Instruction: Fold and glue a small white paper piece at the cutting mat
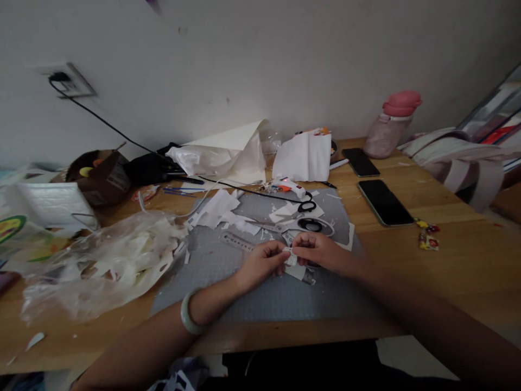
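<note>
Your left hand and right hand, both curled nearly closed, pinch opposite sides of a small white piece, probably because something so tiny needs steadying from both ends. You hold it above the grey gridded cutting mat, which likely shields the brown wooden table.

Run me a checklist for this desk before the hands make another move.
1. Small white piece held: ok, between the fingers of the left hand and right hand.
2. Large scissors well clear of the hands: not ok, lying just beyond them.
3. Glue gun cool: cannot tell; a red light glows on it.
4. Near phone and far phone off the cutting mat: ok.
5. Bottle upright: ok, pink lid on.
</note>
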`<move>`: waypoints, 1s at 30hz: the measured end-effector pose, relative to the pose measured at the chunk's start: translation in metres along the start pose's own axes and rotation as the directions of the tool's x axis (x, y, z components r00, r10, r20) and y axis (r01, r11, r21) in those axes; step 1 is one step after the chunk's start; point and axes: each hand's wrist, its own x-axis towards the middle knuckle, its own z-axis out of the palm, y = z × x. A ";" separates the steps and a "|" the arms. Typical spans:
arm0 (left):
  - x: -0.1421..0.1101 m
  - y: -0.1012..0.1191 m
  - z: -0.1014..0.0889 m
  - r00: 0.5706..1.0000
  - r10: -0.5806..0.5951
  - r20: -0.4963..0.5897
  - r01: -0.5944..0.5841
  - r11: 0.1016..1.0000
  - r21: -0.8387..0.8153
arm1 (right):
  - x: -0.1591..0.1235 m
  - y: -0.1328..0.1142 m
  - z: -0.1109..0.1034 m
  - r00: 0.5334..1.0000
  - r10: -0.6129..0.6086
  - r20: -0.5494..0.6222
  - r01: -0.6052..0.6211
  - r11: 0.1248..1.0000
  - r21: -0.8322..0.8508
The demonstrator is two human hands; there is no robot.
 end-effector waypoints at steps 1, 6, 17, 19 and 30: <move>0.000 0.000 0.000 1.000 -0.005 -0.007 0.005 1.000 -0.005 | 0.000 0.000 0.000 1.000 -0.004 0.002 0.004 1.000 0.001; 0.000 -0.001 0.000 0.999 -0.029 -0.014 0.028 0.998 -0.047 | -0.001 -0.002 0.000 1.000 0.007 0.009 -0.007 1.000 0.000; 0.001 0.001 0.000 1.000 -0.006 -0.001 0.006 0.997 -0.076 | 0.000 -0.001 0.000 1.000 -0.011 0.010 0.011 1.000 -0.011; 0.002 0.000 -0.001 1.000 -0.008 0.013 0.009 0.998 -0.070 | -0.001 -0.001 0.000 1.000 -0.005 0.004 0.005 1.000 -0.027; 0.002 -0.002 -0.001 1.000 0.005 0.011 -0.004 1.000 -0.029 | -0.001 -0.003 0.000 1.000 0.004 -0.004 -0.004 0.997 -0.079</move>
